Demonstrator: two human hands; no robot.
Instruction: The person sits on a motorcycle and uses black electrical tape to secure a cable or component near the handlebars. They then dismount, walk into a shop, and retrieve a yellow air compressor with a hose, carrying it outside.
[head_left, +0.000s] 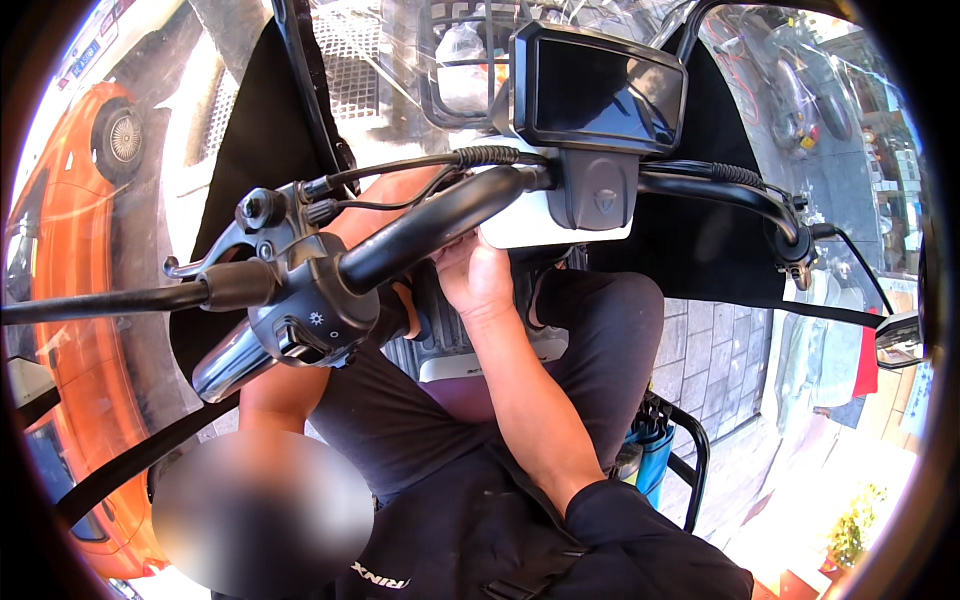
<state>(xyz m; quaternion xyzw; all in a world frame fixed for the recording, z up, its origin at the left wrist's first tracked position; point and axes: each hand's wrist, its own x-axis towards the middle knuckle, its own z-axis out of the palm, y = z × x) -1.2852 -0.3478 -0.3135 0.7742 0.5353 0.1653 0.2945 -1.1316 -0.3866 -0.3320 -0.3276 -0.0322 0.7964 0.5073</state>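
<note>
Head view, looking down over a scooter's handlebar (pixel 430 225). Right hand (pixel 475 275) raised under the middle of the bar, fingers pressed up against the underside of the white panel (pixel 520 225) just below the dark display (pixel 600 90); fingertips hidden behind the bar, so cannot tell whether clenched on anything or merely touching. Right forearm running up from the lower edge, out of a black sleeve (pixel 640 545). Left hand largely hidden behind the left grip and switch block (pixel 300 325); only the bare forearm visible beneath it, grasp impossible to tell. Brake lever (pixel 205 262) jutting left above the grip, black cables (pixel 420 165) looping from it toward the display. Black trousers over a bent knee (pixel 600 340) below the bar, paving stones (pixel 715 350) beside it. Orange car (pixel 70 260) on the far left, seen through a clear windscreen. Wire basket (pixel 450 70) ahead of the display, holding a pale bag. Right mirror (pixel 898 340) at the right rim.
</note>
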